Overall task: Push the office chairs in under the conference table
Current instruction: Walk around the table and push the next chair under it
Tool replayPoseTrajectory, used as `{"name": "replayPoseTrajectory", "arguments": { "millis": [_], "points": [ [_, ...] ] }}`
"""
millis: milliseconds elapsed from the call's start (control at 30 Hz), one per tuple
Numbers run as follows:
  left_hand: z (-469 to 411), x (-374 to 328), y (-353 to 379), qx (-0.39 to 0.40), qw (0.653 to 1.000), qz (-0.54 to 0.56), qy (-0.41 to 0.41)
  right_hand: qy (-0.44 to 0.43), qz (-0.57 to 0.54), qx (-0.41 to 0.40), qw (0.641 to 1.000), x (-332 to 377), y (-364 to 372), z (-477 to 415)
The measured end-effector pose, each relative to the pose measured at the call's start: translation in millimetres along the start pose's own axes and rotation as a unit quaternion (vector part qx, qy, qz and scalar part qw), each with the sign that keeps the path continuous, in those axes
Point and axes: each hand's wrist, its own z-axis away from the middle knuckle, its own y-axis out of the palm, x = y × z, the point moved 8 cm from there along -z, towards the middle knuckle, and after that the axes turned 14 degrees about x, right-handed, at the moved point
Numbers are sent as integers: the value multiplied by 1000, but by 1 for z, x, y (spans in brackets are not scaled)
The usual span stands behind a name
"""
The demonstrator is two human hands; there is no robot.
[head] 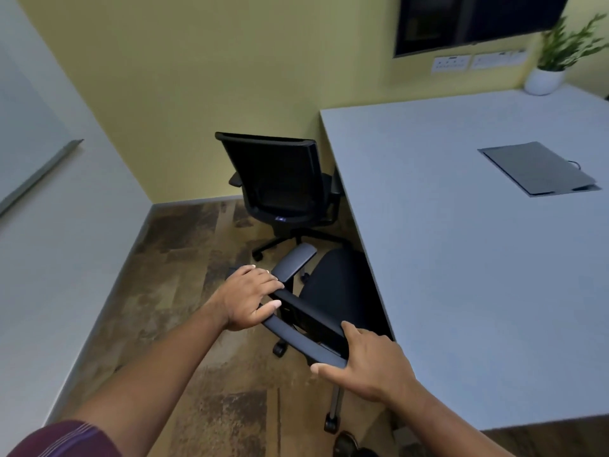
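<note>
A black office chair [339,285] stands right below me, its seat partly under the left edge of the grey conference table [478,258]. My left hand [247,298] grips the left end of the chair's backrest top. My right hand [369,364] grips the right end of it. One grey armrest [293,260] points away from me. A second black office chair [280,183] stands farther off by the yellow wall, its back towards me and its seat tucked against the table's edge.
A grey cable hatch [540,169] is set into the tabletop. A potted plant [547,77] stands at the table's far corner under a dark wall screen [474,21]. Brown patterned floor runs to the left up to a white wall [66,225].
</note>
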Motion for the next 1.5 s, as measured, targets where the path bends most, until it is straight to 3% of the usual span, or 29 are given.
{"name": "replayPoseTrajectory", "arguments": {
  "millis": [400,900,1500],
  "points": [
    [-99,54,-23,43,995,-30,82,85,-74,54,992,-2,-17,-66],
    [-220,106,-55,37,974,-81,206,149,-80,-32,985,12,-66,-131],
    [-344,120,-100,17,930,-122,347,318,-181,-130,921,2,-111,-192]
  ]
}}
